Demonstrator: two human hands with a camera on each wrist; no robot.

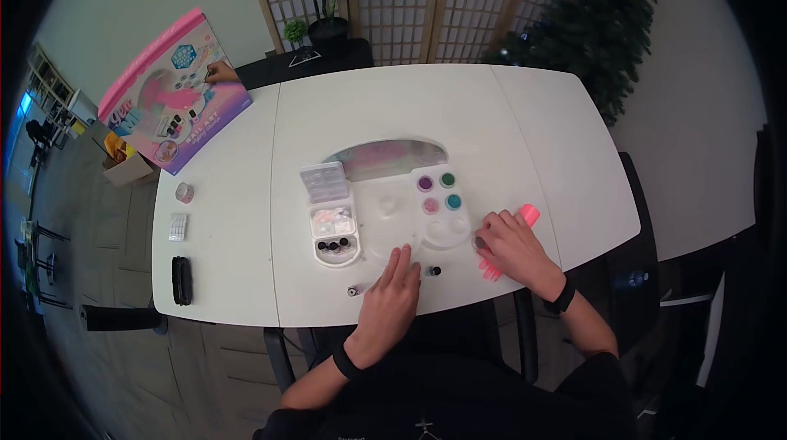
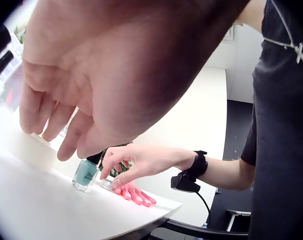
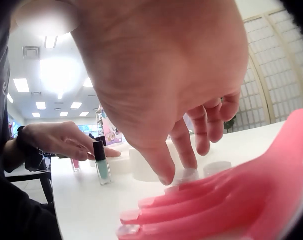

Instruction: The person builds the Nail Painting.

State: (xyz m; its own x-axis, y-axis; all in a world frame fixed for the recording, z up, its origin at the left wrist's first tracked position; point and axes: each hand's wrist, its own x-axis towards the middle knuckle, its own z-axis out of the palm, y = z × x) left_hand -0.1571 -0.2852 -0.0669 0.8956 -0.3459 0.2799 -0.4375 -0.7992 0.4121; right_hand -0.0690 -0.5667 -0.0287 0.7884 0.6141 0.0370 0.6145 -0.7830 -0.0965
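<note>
My right hand (image 1: 515,247) bends over a pink plastic practice hand (image 3: 261,185) lying near the table's right front. Its thumb and index finger pinch a small clear pot (image 3: 184,176) beside the plastic fingers. A similar clear round piece (image 3: 217,167) lies just behind. My left hand (image 1: 389,300) rests with its fingers straight at the front edge of a white nail-art station (image 1: 385,235). Between the hands stands a teal nail polish bottle (image 2: 85,175) with a black cap. Another small polish bottle (image 1: 352,291) is left of my left hand.
Purple, green, pink and teal pots sit in the station's right tray (image 1: 463,227). On its left, an open-lidded white case (image 1: 357,231) holds several black-capped bottles. A boxed set (image 1: 176,95), small jar (image 1: 184,192), white sheet (image 1: 178,227) and black pouch (image 1: 182,280) are farther left.
</note>
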